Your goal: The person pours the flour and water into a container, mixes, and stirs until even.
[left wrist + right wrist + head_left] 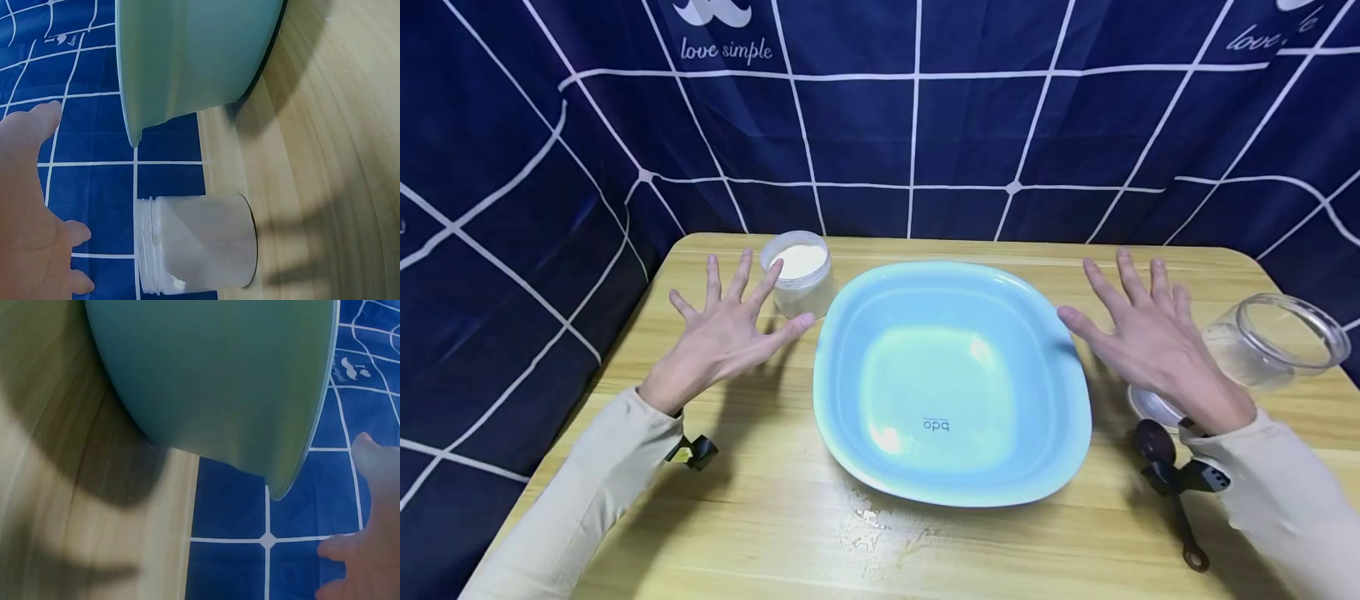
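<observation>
A light blue plastic basin [951,492] stands in the middle of the wooden table, with what looks like clear liquid inside. My left hand [718,337] hovers to its left, fingers spread and holding nothing. Just beyond those fingers is a lidless clear jar of white powder [805,283]; the left wrist view shows the jar [200,244] upright and apart from the hand. On the basin's right my right hand [1150,342] is raised with spread fingers, also holding nothing. In the right wrist view the basin [212,381] fills the upper part, clear of the hand.
A clear, wide-mouthed jar [1255,346] stands at the right, partly behind my right hand. Near it lie a clear round lid [1153,407], partly covered by the arm, and a dark brown spoon [1183,525]. Wet spots [868,517] mark the table in front of the basin.
</observation>
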### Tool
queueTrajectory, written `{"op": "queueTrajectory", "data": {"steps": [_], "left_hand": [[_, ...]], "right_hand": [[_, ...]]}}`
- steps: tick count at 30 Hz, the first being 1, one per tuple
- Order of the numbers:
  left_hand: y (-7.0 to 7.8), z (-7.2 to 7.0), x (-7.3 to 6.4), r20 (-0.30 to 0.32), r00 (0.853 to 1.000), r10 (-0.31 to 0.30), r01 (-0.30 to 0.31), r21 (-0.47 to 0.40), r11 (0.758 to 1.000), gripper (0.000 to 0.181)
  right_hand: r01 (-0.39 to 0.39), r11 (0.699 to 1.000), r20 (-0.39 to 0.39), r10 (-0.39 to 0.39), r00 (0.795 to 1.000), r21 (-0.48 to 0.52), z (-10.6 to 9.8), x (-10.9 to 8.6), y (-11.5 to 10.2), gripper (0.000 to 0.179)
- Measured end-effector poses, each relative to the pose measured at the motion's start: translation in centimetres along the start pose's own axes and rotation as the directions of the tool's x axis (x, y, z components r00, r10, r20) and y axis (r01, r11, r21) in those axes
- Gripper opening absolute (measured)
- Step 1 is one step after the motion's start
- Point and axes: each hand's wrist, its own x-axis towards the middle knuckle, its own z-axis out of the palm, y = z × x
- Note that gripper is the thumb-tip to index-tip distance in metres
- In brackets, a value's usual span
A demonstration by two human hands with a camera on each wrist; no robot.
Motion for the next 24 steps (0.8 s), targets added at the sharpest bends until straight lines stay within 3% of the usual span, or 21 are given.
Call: {"op": "queueTrajectory", "data": {"steps": [9,14,20,24], "left_hand": [[-0.6,0.3,0.1,-0.046,0.999,-0.007,0.005,-0.048,0.999,0.093],[-1.2,0.9,0.8,-0.089,0.996,-0.019,0.004,-0.167,0.986,0.101],[-2.1,1.8,2.4,-0.139,0.990,-0.040,-0.016,-0.378,0.926,0.108],[-2.3,2.3,3.1,-0.158,0.982,-0.100,0.010,-0.488,0.873,0.107]], "right_hand": [[0.000,0.980,0.058,-0.012,0.998,0.198,0.1,-1.6,-0.5,0.069],[0.019,0.956,0.036,-0.031,0.999,0.292,0.2,-2.6,-0.8,0.064],[0.010,0.922,0.056,-0.034,0.998,0.388,0.5,-3.8,-0.7,0.055],[0.014,0.853,0.050,-0.047,0.998,0.521,1.0,-4.5,-0.7,0.050]]}}
